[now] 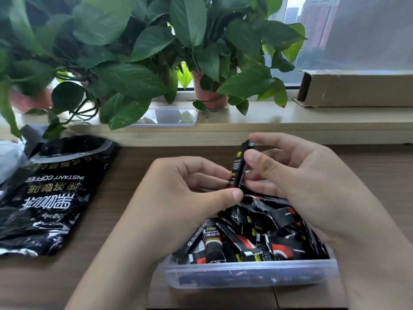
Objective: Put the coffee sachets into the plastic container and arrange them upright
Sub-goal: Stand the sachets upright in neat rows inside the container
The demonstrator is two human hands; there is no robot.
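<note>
**At the brown wooden bench (380, 166) under the window (312, 30)**

We look across the bench to a pale window ledge (290, 124) crowded with leafy green potted plants (134, 52). A long brown cardboard box (357, 90) lies at the ledge's right end, and a clear shallow plastic lid (169, 117) rests half under the leaves. On the bench to our left, a large black foil instant-coffee bag (49, 193) lies flat and crumpled.

Close in front of us sits the clear rectangular plastic container (245, 271), filled with slim black coffee sachets with red and white print (257, 233). These lie jumbled and slanted across one another, not upright.

Above the container's far side we hold one black stick sachet (240, 166) almost upright, its top leaning slightly right. Our left hand (178, 191) pinches the sachet's lower end between thumb and curled fingers. Our right hand (297, 173) pinches the upper part, with its thumb on the near face and a fingertip over the top end. The held sachet is clear of the heap below. Both forearms reach in over the container's near corners.
</note>
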